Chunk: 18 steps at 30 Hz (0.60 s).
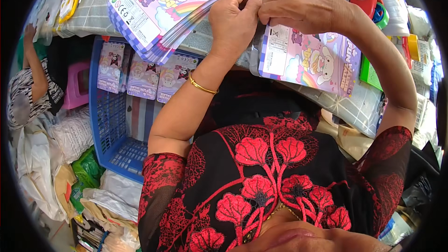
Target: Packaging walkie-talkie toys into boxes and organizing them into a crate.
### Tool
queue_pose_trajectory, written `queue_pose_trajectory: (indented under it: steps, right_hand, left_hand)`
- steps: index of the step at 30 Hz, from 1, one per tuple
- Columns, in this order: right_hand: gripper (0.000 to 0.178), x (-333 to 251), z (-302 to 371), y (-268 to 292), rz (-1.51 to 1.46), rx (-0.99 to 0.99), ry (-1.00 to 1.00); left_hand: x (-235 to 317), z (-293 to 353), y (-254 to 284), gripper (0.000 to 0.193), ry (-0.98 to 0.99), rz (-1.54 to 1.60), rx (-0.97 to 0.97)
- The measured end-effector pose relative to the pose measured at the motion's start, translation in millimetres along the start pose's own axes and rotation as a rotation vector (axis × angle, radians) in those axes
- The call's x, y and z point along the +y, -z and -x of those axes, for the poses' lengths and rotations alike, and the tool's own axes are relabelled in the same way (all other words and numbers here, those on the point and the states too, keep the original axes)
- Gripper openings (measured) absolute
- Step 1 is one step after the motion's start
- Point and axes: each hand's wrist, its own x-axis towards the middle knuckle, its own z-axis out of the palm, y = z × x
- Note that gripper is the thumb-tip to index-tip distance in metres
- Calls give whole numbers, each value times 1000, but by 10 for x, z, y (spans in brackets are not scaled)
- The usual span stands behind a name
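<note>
My left hand [233,27], a gold bangle on its wrist, is closed in a pinch at the left edge of a purple printed card [305,60]. Against it, the curled fingers of my right hand [301,10] meet my left fingertips over the same edge. What lies between the fingers is too small or hidden to make out. A strip of clear plastic [255,56] shows along that card's left side. The card lies over the near edge of the table, its cartoon pictures upside down. Left of my hands, a fanned stack of similar cards [156,7] overhangs the edge.
Below the table edge stands a blue plastic basket [123,156] with several packaged cards hung inside. A pink stool [77,84] and another person's arm [37,72] are at the far left. Coloured plastic items [373,72] crowd the right. The grey tablecloth [88,11] has white lines.
</note>
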Motion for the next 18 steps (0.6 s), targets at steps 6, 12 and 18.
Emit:
queue_pose_trajectory:
  steps: [6, 12, 18]
  right_hand:
    - [11, 61, -20, 1, -38, 4, 62]
    - [10, 4, 27, -26, -54, 55, 6]
    - [17, -310, 584, -142, -71, 701, -411]
  left_hand:
    - [2, 15, -45, 15, -8, -64, 44]
    - [-51, 4, -52, 16, -52, -111, 36]
    - [-57, 1, -31, 17, -85, -147, 34]
